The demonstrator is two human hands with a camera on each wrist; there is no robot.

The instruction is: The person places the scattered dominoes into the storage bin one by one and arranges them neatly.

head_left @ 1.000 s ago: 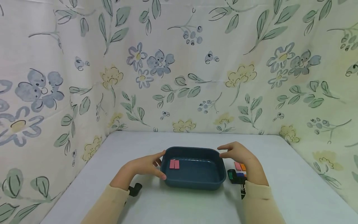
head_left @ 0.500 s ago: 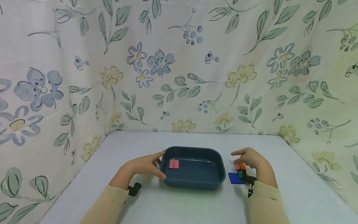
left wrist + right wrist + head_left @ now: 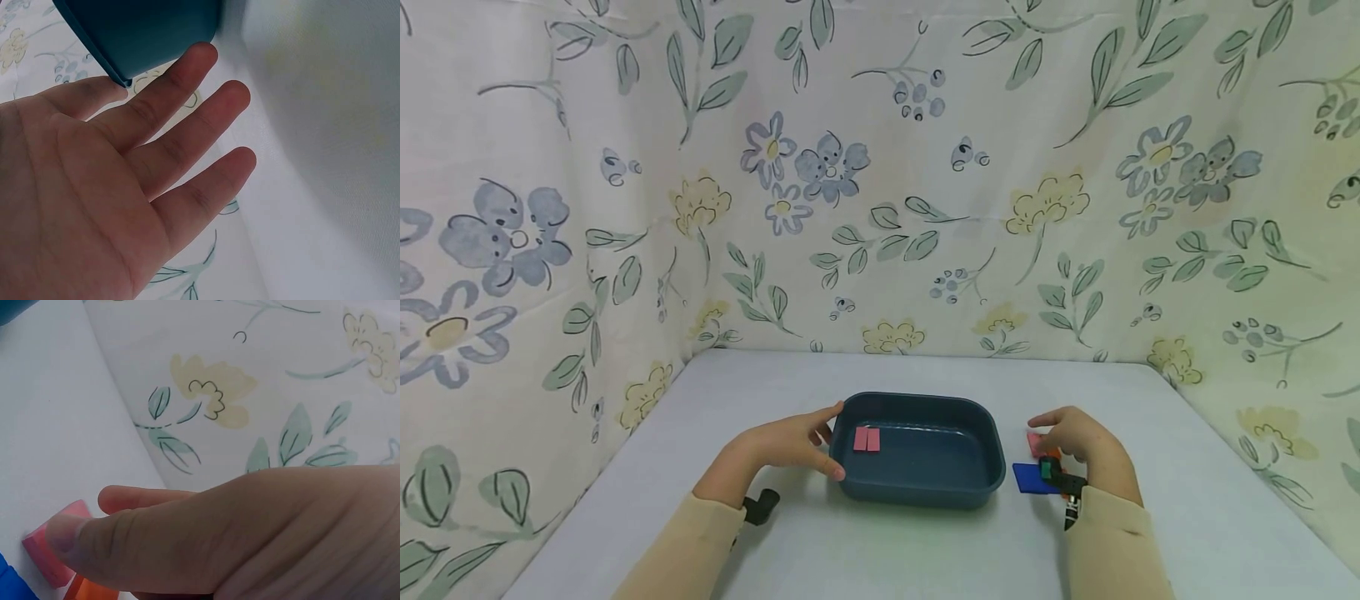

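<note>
A dark teal rectangular tray (image 3: 925, 497) stands on the table; two small pink blocks (image 3: 867, 440) lie inside at its left. My left hand (image 3: 786, 442) spreads along the tray's left side, thumb and forefinger at the rim. The left wrist view shows its fingers long and apart, beside the tray's wall (image 3: 144, 37). Beyond the tray's right side, my right hand (image 3: 1075, 435) is low over a loose pink block (image 3: 42, 557). Its thumb (image 3: 69, 534) overlaps that block, with the forefinger held apart behind. The remaining right fingers are mostly hidden.
A blue block (image 3: 1032, 478) lies just in front of the right hand, and an orange block (image 3: 94, 590) sits against the pink one. Flowered cloth (image 3: 887, 183) hangs behind the white table (image 3: 775, 375) and along both sides.
My right hand has moved from the tray's right rim, rightward and down to the loose blocks, uncovering the blue one. The left hand has stayed at the tray.
</note>
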